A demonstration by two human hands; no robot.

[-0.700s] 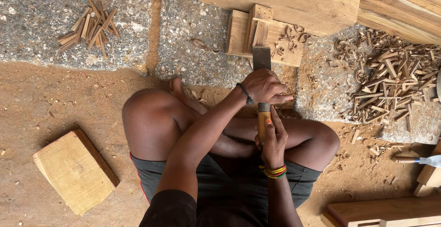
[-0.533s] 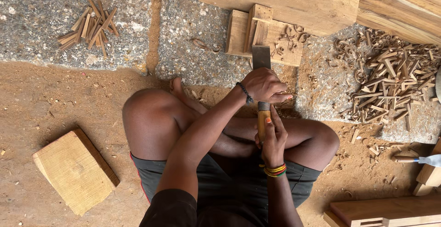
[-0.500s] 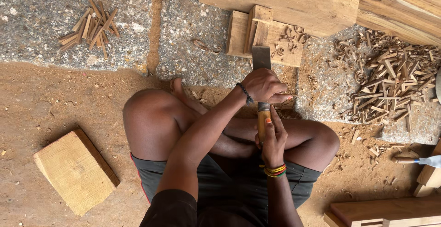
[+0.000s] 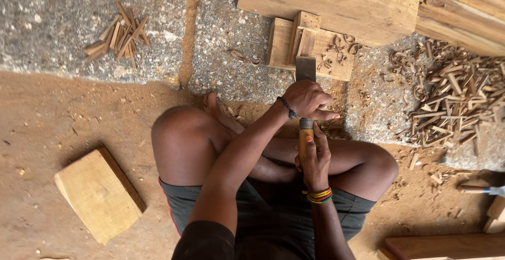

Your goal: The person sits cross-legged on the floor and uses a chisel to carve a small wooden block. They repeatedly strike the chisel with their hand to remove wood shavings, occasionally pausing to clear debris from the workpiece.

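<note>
I see the right hand (image 4: 315, 161) wrapped tight around the wooden handle of the chisel (image 4: 305, 113). The left hand (image 4: 307, 99) is just past it, closed over the top of the handle where the metal starts. Both hands grip the same tool, one behind the other. The wide flat blade sticks out ahead of the left hand, and its edge rests on the small wooden piece (image 4: 309, 47) on the stone floor.

That piece is the thing being cut. It has a raised block near the blade, and thin curly shavings lie on its far side. I think some cutting is done, because of those curls. I cannot tell how much wood is left to take off.

Just behind the hands are the crossed legs (image 4: 184, 144). Far off to the right of the grip there is a big heap of wood chips (image 4: 457, 97). Beyond the small piece lies a thick plank (image 4: 336, 2). Far to the left sit a little pile of sticks (image 4: 118, 36) and a loose wood block (image 4: 97, 194) on the dirt.

Next to the earlier pictures, almost nothing differs. The hands, the chisel and the piece sit in the same spots.
</note>
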